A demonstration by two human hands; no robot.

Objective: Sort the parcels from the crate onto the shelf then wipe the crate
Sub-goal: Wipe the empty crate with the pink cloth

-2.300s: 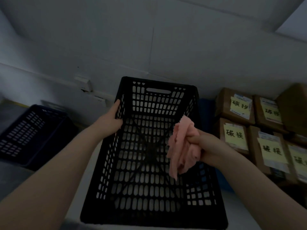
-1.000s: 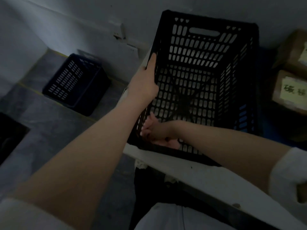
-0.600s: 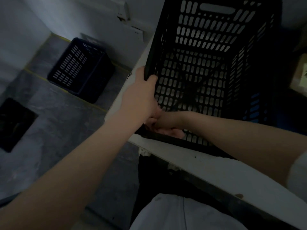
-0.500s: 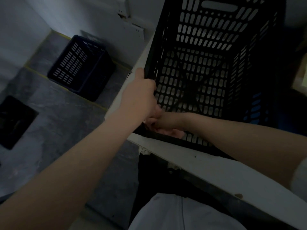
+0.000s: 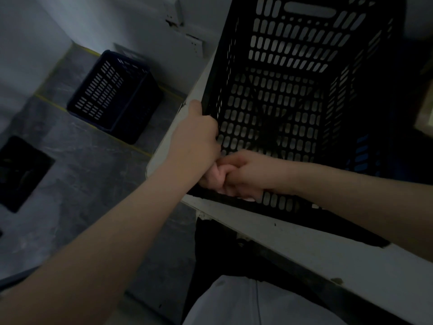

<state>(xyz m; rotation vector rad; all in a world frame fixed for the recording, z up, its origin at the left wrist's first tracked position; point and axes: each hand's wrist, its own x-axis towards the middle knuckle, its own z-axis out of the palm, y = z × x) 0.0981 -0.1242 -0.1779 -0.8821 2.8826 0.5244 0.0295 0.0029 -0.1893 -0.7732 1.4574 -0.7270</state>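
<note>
The left hand [image 5: 195,139] is clenched over the left rim of the black crate [image 5: 293,55], close to its near corner. The right hand [image 5: 243,174] reaches inside the crate at that same near-left corner, fingers curled round what looks like a pink cloth [image 5: 216,175]; in the dim light only a bunched bit of it shows, pressed to the crate's near wall. The crate sits on a white ledge [image 5: 304,240], at its left end. Left of the crate and lower down, a dark blue crate [image 5: 112,95] stands on the grey floor [image 5: 82,172].

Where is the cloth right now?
Head view, centre: the cloth is bunched in the right hand at the crate's near-left corner, beside the left hand.
</note>
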